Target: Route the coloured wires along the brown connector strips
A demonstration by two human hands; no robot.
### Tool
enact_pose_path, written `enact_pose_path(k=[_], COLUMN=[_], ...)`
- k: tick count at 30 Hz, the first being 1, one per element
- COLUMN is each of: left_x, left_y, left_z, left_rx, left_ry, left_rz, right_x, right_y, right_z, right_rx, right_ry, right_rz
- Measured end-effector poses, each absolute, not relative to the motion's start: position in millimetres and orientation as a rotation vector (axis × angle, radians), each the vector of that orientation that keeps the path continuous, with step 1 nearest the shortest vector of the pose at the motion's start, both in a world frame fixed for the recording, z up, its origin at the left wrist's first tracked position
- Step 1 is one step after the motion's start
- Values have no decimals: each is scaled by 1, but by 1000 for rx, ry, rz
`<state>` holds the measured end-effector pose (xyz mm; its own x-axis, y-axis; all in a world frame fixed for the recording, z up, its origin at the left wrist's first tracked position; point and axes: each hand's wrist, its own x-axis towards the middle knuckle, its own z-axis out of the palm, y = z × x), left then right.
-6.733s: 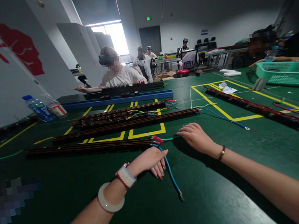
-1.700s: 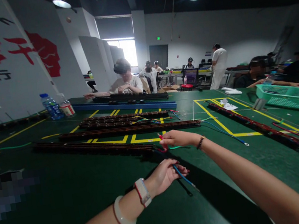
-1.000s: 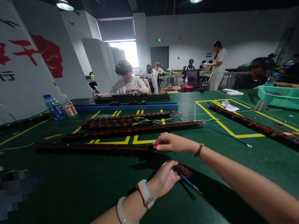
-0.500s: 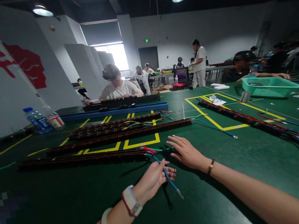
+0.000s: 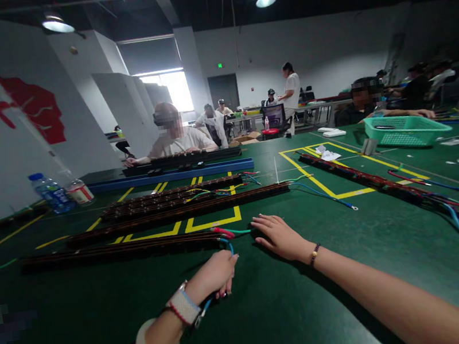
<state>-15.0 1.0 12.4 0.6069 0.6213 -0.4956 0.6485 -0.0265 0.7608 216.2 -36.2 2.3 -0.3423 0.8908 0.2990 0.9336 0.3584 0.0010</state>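
A long dark strip (image 5: 120, 252) lies across the table in front of me, with cables coming from its right end. My left hand (image 5: 214, 272) is closed around the blue cable (image 5: 229, 244), whose end hangs out below the wrist near the watch. My right hand (image 5: 278, 235) rests palm down with its fingers stretched out over the end of the green cable (image 5: 242, 232). The fingers cover that cable's tip. Red sleeving (image 5: 223, 232) shows beside the strip's end, between the two hands.
More dark strips (image 5: 179, 212) with wires lie beyond, over yellow tape. Another wired strip (image 5: 361, 177) slants at right near a green basket (image 5: 408, 130). Bottles (image 5: 52, 194) stand at left. A co-worker (image 5: 174, 137) sits across the green table (image 5: 321, 308).
My left hand has moved left and turned over, bending the blue cable back toward the wrist. My right hand has lowered slightly onto the green cable. The view has shifted a little.
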Motion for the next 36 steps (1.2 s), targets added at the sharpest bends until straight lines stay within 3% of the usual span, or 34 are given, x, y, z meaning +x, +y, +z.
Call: enact_pose_path(k=[10, 15, 20, 31, 33, 36], left_x=[-9, -7, -7, -9, -9, -8], left_y=[2, -16, -29, -27, -28, -28], left_z=[12, 5, 6, 8, 8, 6], left_rx=[1648, 1760, 1767, 1708, 1709, 1749], left_ry=[865, 609, 454, 424, 420, 468], left_rz=[220, 367, 321, 302, 297, 336], right_x=[214, 193, 150, 168, 181, 198], right_y=[-34, -25, -16, -6, -5, -1], right_z=[12, 40, 67, 75, 76, 70], right_rx=[-1582, -1510, -1063, -1180, -1237, -1508], right_ry=[-2287, -1983, -1858, -1840, -1955, -2251], right_rz=[-80, 389, 1019, 1389, 1352, 842])
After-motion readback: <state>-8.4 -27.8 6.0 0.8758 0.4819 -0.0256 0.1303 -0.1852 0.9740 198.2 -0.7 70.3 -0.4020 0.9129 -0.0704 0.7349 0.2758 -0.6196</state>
